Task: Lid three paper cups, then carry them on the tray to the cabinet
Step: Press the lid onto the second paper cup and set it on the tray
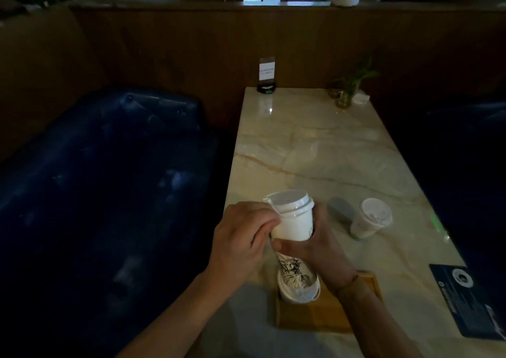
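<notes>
I hold a white paper cup [294, 224] upright above the table's near end, a white plastic lid [289, 203] sitting on its top. My left hand [241, 237] pinches the lid's left edge and my right hand [317, 245] wraps the cup's lower body. Below my hands, a second cup with a statue print [294, 271] rests on the wooden tray [315, 320], its wide white lidded end toward me. A third cup [369, 222] with a translucent lid stands on the marble table [315, 144], to the right of my hands.
A blue padded sofa [95, 179] runs along the table's left side. At the far end stand a card sign holder [267, 75] and a small plant in a glass [346, 94]. A dark leaflet [471, 303] lies at the near right edge.
</notes>
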